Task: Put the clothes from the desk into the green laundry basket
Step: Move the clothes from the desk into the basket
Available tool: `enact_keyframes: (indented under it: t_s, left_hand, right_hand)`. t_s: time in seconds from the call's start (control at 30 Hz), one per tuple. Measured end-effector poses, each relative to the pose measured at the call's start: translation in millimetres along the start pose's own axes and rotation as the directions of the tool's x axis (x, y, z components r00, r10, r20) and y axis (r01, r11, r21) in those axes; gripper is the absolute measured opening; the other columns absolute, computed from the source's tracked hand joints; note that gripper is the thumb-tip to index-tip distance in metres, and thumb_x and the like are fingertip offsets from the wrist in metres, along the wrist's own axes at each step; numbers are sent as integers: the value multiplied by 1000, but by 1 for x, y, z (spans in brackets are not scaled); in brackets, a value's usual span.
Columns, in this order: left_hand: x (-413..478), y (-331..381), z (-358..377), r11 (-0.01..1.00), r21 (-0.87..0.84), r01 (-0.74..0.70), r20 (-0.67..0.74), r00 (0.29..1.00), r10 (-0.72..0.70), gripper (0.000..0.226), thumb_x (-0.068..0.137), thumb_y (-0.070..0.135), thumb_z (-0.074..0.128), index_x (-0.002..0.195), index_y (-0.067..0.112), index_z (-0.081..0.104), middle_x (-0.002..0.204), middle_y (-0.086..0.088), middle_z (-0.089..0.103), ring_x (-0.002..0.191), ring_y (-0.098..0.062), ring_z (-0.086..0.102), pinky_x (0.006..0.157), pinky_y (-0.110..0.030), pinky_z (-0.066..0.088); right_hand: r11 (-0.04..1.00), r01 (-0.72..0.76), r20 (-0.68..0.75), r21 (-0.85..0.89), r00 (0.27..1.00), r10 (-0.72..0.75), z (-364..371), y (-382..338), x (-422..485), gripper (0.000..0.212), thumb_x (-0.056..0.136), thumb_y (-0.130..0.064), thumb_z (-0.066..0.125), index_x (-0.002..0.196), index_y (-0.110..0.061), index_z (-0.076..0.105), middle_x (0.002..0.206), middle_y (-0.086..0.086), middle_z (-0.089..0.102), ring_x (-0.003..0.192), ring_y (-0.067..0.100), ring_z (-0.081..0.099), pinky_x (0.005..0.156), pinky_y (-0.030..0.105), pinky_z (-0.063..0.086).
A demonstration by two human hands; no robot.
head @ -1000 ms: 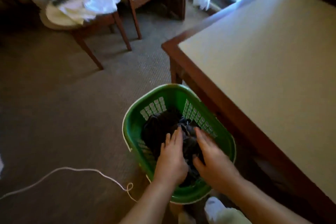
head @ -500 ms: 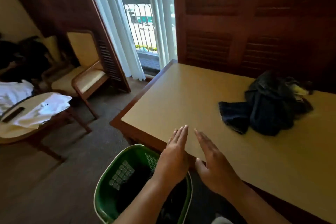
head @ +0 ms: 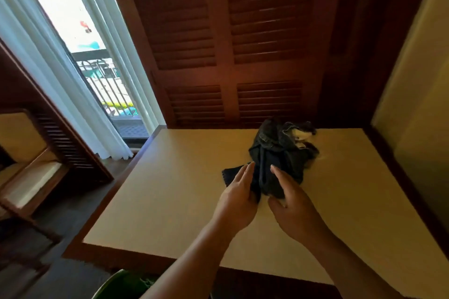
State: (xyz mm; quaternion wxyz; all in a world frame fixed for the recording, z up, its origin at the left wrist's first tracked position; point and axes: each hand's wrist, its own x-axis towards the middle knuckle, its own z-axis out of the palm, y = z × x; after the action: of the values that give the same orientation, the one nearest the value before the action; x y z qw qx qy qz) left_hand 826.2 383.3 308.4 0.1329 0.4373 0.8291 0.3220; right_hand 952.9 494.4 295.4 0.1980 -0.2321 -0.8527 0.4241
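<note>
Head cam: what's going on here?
A person reaches both bare hands to the crumpled pile of dark clothes on the beige-topped wooden desk. The left hand and right hand flank the pile's near end, fingers straight, with nothing gripped or lifted yet. Only the rim of the green plastic laundry basket shows, at the bottom edge below the desk's near side.

Count: 1 desk (head: 170,201), 1 dark clothes pile (head: 279,153) far right on it (garments inside can't be told apart), 2 hands, i.e. 1 left hand (head: 239,199) plus 1 right hand (head: 294,211), 1 basket (head: 109,286) rim near, 1 chair (head: 29,177) left, 1 curtain (head: 73,104) left.
</note>
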Motion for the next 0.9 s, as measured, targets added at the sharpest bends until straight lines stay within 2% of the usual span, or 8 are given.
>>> enact_keyframes:
  t_s: [0.23, 0.33, 0.43, 0.53, 0.63, 0.73, 0.8, 0.9]
  left_hand:
    - [103, 20, 24, 1000, -26, 1, 74, 997, 1, 75, 94, 18, 44, 162, 35, 19, 163, 4, 33, 104, -17, 67, 83, -42, 61]
    - [130, 34, 28, 1000, -17, 17, 44, 999, -17, 73, 100, 16, 48, 165, 28, 16, 165, 1, 31, 122, -21, 60, 95, -32, 55]
    - [158, 45, 39, 998, 12, 63, 63, 996, -64, 70, 106, 24, 48, 166, 25, 12, 168, 2, 25, 129, -22, 57, 87, -21, 45]
    - [186, 45, 53, 998, 28, 62, 64, 996, -64, 72, 105, 36, 50, 166, 25, 11, 168, 0, 27, 122, -24, 62, 84, -27, 52]
    - [212, 38, 77, 988, 58, 140, 62, 988, -144, 82, 101, 49, 53, 165, 26, 8, 170, -1, 23, 144, -25, 44, 109, -37, 47]
    - [235, 34, 102, 917, 103, 386, 93, 914, -395, 104, 89, 69, 57, 163, 34, -8, 173, -3, 1, 156, -37, 15, 120, -62, 26]
    - [246, 30, 116, 840, 156, 519, 175, 823, -541, 121, 77, 81, 61, 158, 44, -20, 172, -4, -17, 156, -46, -1, 115, -76, 11]
    - [252, 19, 137, 766, 264, 585, 284, 712, -642, 138, 63, 81, 75, 149, 57, -29, 171, -2, -20, 155, -49, 2, 107, -83, 12]
  right_hand:
    - [999, -35, -14, 22, 999, 35, -55, 37, 64, 67, 102, -24, 54, 159, -33, 21, 164, -14, 22, 151, 7, 21, 121, 31, 29]
    - [999, -44, 0, 21, 999, 44, -75, 52, 89, 68, 102, -24, 55, 159, -33, 21, 165, -14, 21, 150, 4, 20, 118, 25, 27]
    - [997, -70, -7, 31, 997, 71, -94, 68, 108, 66, 101, -26, 57, 158, -37, 24, 163, -17, 24, 149, 3, 21, 119, 29, 29]
    - [997, -78, -30, 12, 996, 78, -108, 85, 125, 64, 101, -26, 58, 156, -38, 28, 157, -21, 27, 144, -4, 20, 115, 22, 28]
    - [993, -120, -29, 5, 992, 120, -115, 106, 133, 61, 101, -29, 55, 155, -40, 28, 153, -25, 27, 140, -8, 20, 109, 15, 23]
    - [991, -132, -28, -12, 991, 132, -119, 126, 139, 60, 102, -33, 54, 145, -57, 21, 146, -35, 22, 137, -10, 21, 106, 13, 22]
    - [990, -142, -3, -19, 990, 142, -120, 139, 143, 60, 102, -34, 54, 138, -64, 16, 143, -40, 17, 137, -10, 21, 107, 14, 22]
    - [985, -172, 29, -24, 985, 173, -119, 157, 150, 58, 102, -37, 53, 145, -57, 19, 150, -33, 20, 142, -6, 21, 110, 15, 22]
